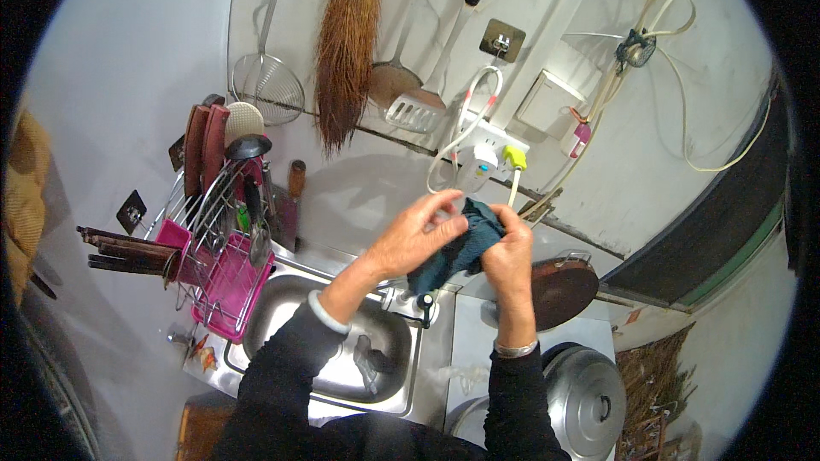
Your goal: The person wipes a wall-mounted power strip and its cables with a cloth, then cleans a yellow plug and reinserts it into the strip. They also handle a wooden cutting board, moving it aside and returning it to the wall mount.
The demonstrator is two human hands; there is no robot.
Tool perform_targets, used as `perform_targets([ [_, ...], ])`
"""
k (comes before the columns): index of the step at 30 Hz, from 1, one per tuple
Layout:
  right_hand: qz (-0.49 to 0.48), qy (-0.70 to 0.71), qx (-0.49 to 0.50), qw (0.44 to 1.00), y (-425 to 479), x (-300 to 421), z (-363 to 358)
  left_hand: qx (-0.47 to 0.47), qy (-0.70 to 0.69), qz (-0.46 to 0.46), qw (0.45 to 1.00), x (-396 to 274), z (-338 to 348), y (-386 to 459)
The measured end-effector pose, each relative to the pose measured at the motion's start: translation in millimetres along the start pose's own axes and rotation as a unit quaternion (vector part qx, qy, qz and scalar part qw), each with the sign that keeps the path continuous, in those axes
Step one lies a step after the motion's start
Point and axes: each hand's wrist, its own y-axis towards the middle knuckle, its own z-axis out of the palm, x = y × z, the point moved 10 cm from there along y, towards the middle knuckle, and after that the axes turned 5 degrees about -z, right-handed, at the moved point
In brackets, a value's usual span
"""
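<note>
My right hand (509, 253) grips a crumpled dark green cloth (480, 230) in front of the tiled wall. At the cloth's left side is my left hand (416, 237), slightly blurred, its thumb overlapping the cloth in view. Its fingers are curled but apart from the thumb, and I see nothing between them. Below the cloth stands a tap with a black lever (425, 308), its upper part hidden. A stainless steel sink (282, 307) lies under my left forearm, with a crumpled greyish piece (365, 362) in the basin.
Left of the sink, a wire rack with a pink tray (221, 307) holds knives, ladles and chopsticks (131, 250). A white power strip (490, 137) with plugs is just beyond my hands. A brown pan (564, 294) and a lidded metal pot (586, 390) are at right. A broom (349, 45) hangs above.
</note>
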Motion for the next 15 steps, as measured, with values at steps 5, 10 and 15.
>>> perform_targets([
  [5, 0.022, 0.043, 0.126, 0.991, -8, -3, 42, -0.029, -0.206, -0.051, 0.977, 23, -5, -21],
  [10, -0.029, 0.048, 0.174, 0.983, 11, 11, 22, -0.205, -0.223, -0.077, 0.950, 29, -59, -14],
  [15, -0.012, 0.056, 0.066, 0.996, 63, -9, 20, -0.381, 0.083, 0.155, 0.908, -27, -70, 10],
])
